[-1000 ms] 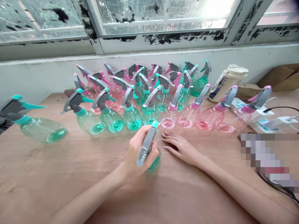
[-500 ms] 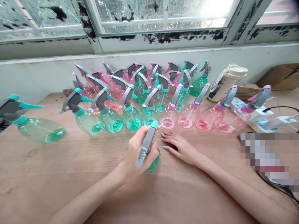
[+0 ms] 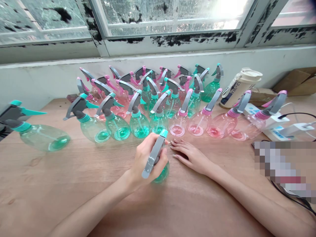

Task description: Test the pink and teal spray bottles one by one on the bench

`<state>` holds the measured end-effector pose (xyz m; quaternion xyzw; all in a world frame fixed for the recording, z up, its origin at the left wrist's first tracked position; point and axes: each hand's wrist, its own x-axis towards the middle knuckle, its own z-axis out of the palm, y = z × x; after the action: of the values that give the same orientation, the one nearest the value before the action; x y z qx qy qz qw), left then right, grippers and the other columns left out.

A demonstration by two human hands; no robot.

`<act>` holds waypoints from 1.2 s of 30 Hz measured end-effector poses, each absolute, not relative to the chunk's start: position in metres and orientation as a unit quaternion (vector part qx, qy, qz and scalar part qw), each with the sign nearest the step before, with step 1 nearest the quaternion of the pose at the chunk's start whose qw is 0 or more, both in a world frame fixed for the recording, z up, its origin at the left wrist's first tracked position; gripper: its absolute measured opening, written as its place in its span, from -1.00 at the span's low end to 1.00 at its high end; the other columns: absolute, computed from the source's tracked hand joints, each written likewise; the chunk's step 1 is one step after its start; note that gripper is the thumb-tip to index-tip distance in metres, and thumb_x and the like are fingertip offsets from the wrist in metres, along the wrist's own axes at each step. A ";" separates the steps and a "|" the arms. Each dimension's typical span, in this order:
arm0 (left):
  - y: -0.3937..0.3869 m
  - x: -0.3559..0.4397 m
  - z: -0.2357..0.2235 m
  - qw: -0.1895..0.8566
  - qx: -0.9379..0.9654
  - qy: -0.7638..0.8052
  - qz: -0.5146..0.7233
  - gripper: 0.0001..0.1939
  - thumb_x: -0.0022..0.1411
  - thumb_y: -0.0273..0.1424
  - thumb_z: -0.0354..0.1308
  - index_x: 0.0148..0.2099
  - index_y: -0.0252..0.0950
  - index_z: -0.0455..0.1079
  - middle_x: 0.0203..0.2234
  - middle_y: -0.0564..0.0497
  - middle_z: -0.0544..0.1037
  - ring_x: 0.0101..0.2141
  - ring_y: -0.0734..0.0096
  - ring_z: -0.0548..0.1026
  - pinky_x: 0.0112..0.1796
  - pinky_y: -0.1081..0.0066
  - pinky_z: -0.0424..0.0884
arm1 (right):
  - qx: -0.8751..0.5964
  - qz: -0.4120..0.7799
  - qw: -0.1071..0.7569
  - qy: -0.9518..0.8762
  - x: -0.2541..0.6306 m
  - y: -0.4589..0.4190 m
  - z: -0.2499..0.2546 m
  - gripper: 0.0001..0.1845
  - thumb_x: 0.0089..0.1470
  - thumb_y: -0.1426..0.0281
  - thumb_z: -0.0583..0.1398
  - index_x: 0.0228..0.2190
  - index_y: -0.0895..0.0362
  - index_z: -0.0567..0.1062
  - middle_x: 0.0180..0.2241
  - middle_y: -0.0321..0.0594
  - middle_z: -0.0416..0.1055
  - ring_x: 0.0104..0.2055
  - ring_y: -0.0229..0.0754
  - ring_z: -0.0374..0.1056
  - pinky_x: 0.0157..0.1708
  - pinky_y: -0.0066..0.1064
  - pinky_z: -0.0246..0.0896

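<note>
Left hand point(image 3: 142, 158) around sprayer point(image 3: 154, 154), tumbler point(image 3: 239, 89) lettered

From close above and behind left hand point(image 3: 143, 156) and right hand point(image 3: 195, 157), the head camera looks down and forward to the window point(image 3: 158, 19); exact height hard to judge.

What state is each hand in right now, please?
Left hand: closed, holding a green spray bottle.
Right hand: open, resting on the table, holding nothing.

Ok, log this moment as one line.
Left hand: gripping green spray bottle near its top | right hand: palm-down on wooden table | beyond hands: green and pink spray bottles
</note>
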<state>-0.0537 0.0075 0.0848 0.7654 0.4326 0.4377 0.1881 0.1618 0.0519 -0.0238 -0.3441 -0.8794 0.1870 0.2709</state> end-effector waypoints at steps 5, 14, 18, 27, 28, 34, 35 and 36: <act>0.008 -0.054 0.086 0.181 0.770 0.416 0.448 -0.93 0.22 -0.49 0.02 -0.32 -0.26 0.28 -0.46 0.04 0.40 -0.44 0.43 0.41 -0.39 0.42 0.37 | -0.345 0.186 0.276 -0.878 0.161 0.051 -0.023 -0.61 0.26 0.30 0.14 0.11 0.02 0.43 0.18 -0.11 0.38 0.27 0.01 0.23 0.27 0.06 0.11; 0.002 -0.057 0.084 0.221 0.762 0.419 0.441 -0.73 0.21 -0.49 0.02 -0.04 -0.27 0.36 -0.21 -0.07 0.51 -0.31 0.33 0.49 -0.21 0.29 0.45 | -0.343 0.190 0.269 -0.880 0.162 0.052 -0.024 -0.62 0.27 0.30 0.13 0.10 0.03 0.43 0.18 -0.10 0.38 0.27 0.00 0.22 0.26 0.05 0.11; 0.004 -0.059 0.077 0.216 0.764 0.406 0.453 -0.69 0.17 -0.48 0.02 -0.02 -0.28 0.35 -0.23 -0.08 0.49 -0.26 0.28 0.48 -0.19 0.24 0.49 | -0.347 0.191 0.269 -0.878 0.162 0.052 -0.022 -0.62 0.26 0.30 0.13 0.09 0.02 0.44 0.17 -0.10 0.39 0.26 0.00 0.23 0.26 0.05 0.13; 0.005 -0.059 0.078 0.225 0.767 0.402 0.447 -0.66 0.18 -0.47 0.01 0.02 -0.26 0.36 -0.34 -0.02 0.45 -0.39 0.36 0.44 -0.29 0.33 0.47 | -0.345 0.188 0.272 -0.878 0.162 0.052 -0.023 -0.62 0.26 0.31 0.14 0.09 0.01 0.44 0.18 -0.11 0.38 0.26 0.02 0.24 0.25 0.06 0.13; 0.005 -0.059 0.079 0.231 0.765 0.405 0.445 -0.67 0.18 -0.47 0.01 0.01 -0.27 0.36 -0.36 -0.01 0.43 -0.40 0.37 0.43 -0.30 0.33 0.47 | -0.345 0.187 0.270 -0.879 0.162 0.052 -0.023 -0.62 0.26 0.31 0.13 0.09 0.02 0.44 0.18 -0.10 0.38 0.26 0.02 0.23 0.25 0.07 0.13; 0.005 -0.059 0.079 0.244 0.761 0.394 0.453 -0.67 0.18 -0.48 0.02 0.01 -0.26 0.35 -0.35 -0.02 0.43 -0.40 0.36 0.42 -0.30 0.33 0.47 | -0.342 0.188 0.275 -0.879 0.162 0.052 -0.023 -0.62 0.26 0.30 0.14 0.09 0.00 0.44 0.17 -0.11 0.38 0.26 0.02 0.24 0.25 0.06 0.13; 0.005 -0.059 0.079 0.245 0.760 0.396 0.453 -0.67 0.18 -0.48 0.02 0.01 -0.26 0.35 -0.33 -0.03 0.44 -0.39 0.35 0.43 -0.30 0.33 0.47 | -0.342 0.189 0.275 -0.878 0.162 0.052 -0.023 -0.62 0.26 0.30 0.14 0.10 0.00 0.44 0.17 -0.11 0.38 0.26 0.02 0.24 0.25 0.06 0.13; 0.005 -0.059 0.079 0.245 0.760 0.399 0.451 -0.67 0.18 -0.48 0.02 0.00 -0.26 0.35 -0.31 -0.04 0.45 -0.37 0.34 0.44 -0.29 0.32 0.47 | -0.342 0.189 0.275 -0.878 0.162 0.052 -0.023 -0.61 0.26 0.30 0.14 0.10 0.00 0.44 0.17 -0.10 0.39 0.26 0.02 0.24 0.25 0.06 0.13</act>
<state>-0.0590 0.0048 0.0786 0.7598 0.3988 0.4511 0.2454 0.1618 0.0519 -0.0228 -0.3420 -0.8783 0.1891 0.2753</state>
